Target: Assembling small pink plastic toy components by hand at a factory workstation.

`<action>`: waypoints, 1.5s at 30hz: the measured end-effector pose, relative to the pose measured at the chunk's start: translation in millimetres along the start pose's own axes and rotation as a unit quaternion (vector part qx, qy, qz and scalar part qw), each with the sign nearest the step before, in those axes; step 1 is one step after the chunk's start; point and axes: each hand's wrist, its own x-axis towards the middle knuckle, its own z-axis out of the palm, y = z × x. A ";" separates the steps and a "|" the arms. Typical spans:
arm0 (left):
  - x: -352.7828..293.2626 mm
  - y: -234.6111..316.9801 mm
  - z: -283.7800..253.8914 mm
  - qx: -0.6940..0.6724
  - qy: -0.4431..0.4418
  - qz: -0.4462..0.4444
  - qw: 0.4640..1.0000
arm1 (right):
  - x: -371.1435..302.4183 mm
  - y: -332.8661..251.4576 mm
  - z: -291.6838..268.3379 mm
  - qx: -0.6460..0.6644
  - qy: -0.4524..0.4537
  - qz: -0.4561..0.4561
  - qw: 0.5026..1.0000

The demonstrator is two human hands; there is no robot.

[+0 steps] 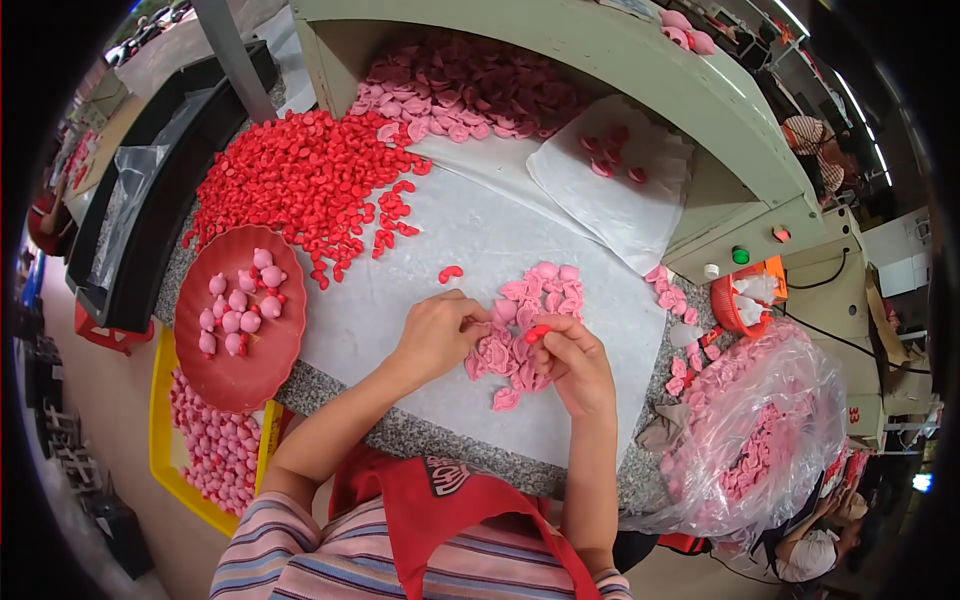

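Over a loose pile of pink cupped plastic pieces, my two hands work close together on white sheeting. My right hand pinches a small red curved piece between thumb and fingers. My left hand is closed, its fingertips down at the pile's left edge; what they grip, if anything, blends with the pink pieces. A single red curved piece lies just beyond my left hand. Left of my hands, a red round plate carries several pink rounded figures with red parts.
A large heap of red pieces covers the far left. Beneath a pale green metal housing lie many pink shells. At right stand a clear bag of pink pieces and a red basket. A yellow crate sits lower left.
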 end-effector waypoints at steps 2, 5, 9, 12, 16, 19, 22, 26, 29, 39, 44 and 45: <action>-3.1 1.4 -3.2 -0.181 -0.019 -0.048 0.982 | -4.6 -0.6 6.6 0.055 -0.022 0.022 0.998; -2.8 31.1 -20.8 -0.424 -0.062 -0.134 0.894 | -14.7 -17.3 14.6 0.008 -0.032 0.007 0.999; 1.2 39.7 -23.1 -0.539 -0.123 -0.159 0.818 | -24.6 -22.2 34.4 -0.102 0.035 -0.078 0.991; -1.4 46.0 -28.1 -0.573 -0.137 -0.162 0.791 | -24.3 -24.6 42.3 -0.274 0.065 -0.209 0.936; -7.4 50.4 -33.1 -0.550 -0.141 -0.116 0.815 | -25.6 -30.9 45.6 -0.273 0.104 -0.203 0.935; -8.4 54.0 -35.8 -0.494 -0.117 -0.048 0.860 | -24.8 -32.5 40.3 -0.263 0.116 -0.179 0.941; -9.1 53.7 -40.6 -0.479 -0.162 -0.099 0.857 | -25.2 -34.5 35.8 -0.302 0.068 -0.221 0.925; -9.4 45.9 -42.3 -0.443 -0.163 -0.058 0.880 | -26.3 -36.0 40.5 -0.295 0.052 -0.238 0.924; -10.1 46.8 -42.5 -0.430 -0.165 -0.009 0.888 | -26.0 -35.5 36.4 -0.289 0.062 -0.229 0.927; -13.7 57.4 -38.1 -0.476 -0.088 -0.007 0.875 | -37.3 -40.7 46.0 -0.336 0.015 -0.215 0.917; -24.6 61.9 -16.1 -0.512 -0.090 -0.076 0.851 | -42.6 -27.9 59.4 -0.371 0.143 -0.165 0.902; -25.7 61.4 -12.4 -0.521 -0.083 -0.072 0.846 | -43.8 -26.4 58.1 -0.371 0.143 -0.166 0.903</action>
